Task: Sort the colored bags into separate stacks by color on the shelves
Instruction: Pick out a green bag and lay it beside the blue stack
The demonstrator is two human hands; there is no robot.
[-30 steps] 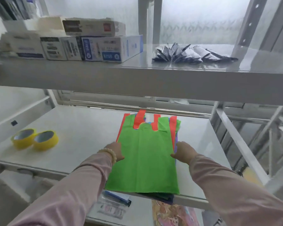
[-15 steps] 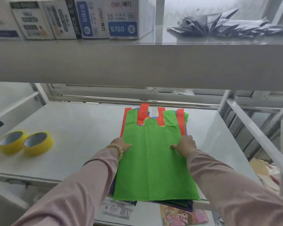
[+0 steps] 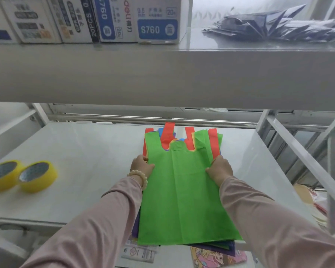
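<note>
A mixed stack of flat colored bags lies on the middle shelf (image 3: 85, 151), its near end hanging over the front edge. A green bag (image 3: 184, 200) is on top; red handles (image 3: 213, 140), blue and purple edges (image 3: 135, 225) peek out from under it. My left hand (image 3: 141, 165) grips the stack's left edge, thumb on the green bag. My right hand (image 3: 219, 169) grips the right edge the same way. How many bags each hand holds is hidden.
Two yellow tape rolls (image 3: 21, 176) sit at the shelf's left. The upper shelf (image 3: 162, 74) overhangs close above, carrying white and blue boxes (image 3: 157, 20) and dark folded packets (image 3: 275, 28). Printed items (image 3: 217, 256) lie on the shelf below. A metal frame post (image 3: 302, 157) slants at right.
Both hands have slid farther along the stack's sides toward the handles. The view has moved in closer under the upper shelf, and the stack stays on the shelf.
</note>
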